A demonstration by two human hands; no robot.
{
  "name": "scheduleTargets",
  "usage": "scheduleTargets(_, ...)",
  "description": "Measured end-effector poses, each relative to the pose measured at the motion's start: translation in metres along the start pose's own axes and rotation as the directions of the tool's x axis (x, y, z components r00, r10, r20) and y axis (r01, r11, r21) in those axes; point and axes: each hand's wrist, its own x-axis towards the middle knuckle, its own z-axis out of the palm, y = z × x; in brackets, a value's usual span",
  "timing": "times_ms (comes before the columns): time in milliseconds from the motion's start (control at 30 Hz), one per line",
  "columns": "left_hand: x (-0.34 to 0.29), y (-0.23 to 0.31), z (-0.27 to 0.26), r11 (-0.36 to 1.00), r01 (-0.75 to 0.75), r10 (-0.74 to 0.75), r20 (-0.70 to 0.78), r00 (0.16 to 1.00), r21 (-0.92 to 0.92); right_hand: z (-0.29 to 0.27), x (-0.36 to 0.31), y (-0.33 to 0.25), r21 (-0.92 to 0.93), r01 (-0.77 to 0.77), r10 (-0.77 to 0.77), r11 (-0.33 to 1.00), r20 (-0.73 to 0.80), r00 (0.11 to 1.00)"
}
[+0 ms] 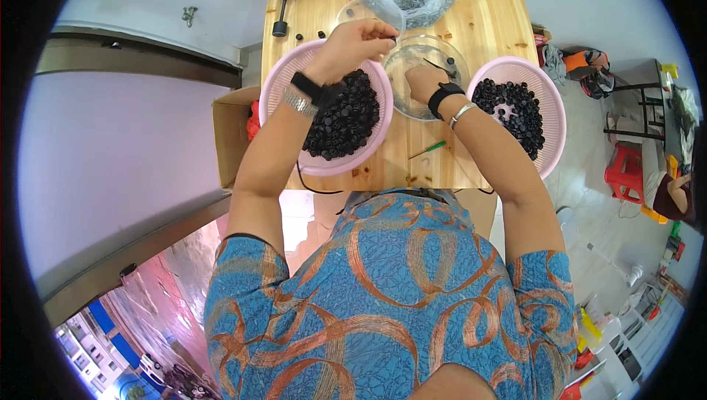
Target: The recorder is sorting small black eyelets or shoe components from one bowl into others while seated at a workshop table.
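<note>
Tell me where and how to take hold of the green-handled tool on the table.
Grip the green-handled tool by its handle, probably best from above and from the right, across its width. It lies on the wooden table with the handle rightward and the thin shaft leftward; the thicker handle should give the firmer hold.

Small workshop-type room, as shown by: one plain wooden worktable (401, 157), two pink plastic baskets (273, 83) of small black parts (346, 124), one green-handled tool (436, 145), one red stool (624, 172), and assorted goods crowding the right-hand side.
</note>
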Motion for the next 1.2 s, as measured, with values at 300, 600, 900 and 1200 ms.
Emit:
scheduleTargets(300, -0.103, -0.017, 0.005, 0.801, -0.032, -0.105, -0.193, 0.976, -0.598, 0.01, 0.012, -0.021, -0.085, 0.1, -0.101, 0.991, -0.014, 0.995)
scheduleTargets(600, -0.135, -0.016, 0.037, 0.546, -0.153, -0.159, -0.281, 0.946, -0.824, 0.008, 0.006, -0.027, -0.06, 0.107, -0.11, 0.992, -0.038, 0.993)
scheduleTargets(900, -0.137, -0.004, 0.05, 0.453, -0.244, -0.133, -0.336, 0.932, -0.857, 0.006, 0.008, -0.009, 0.168, 0.145, -0.138, 0.975, -0.05, 0.989)
scheduleTargets(1200, -0.144, -0.001, 0.057, 0.455, -0.253, -0.147, -0.352, 0.924, -0.854, 0.026, 0.008, -0.02, -0.006, 0.095, -0.095, 0.996, -0.026, 0.995)
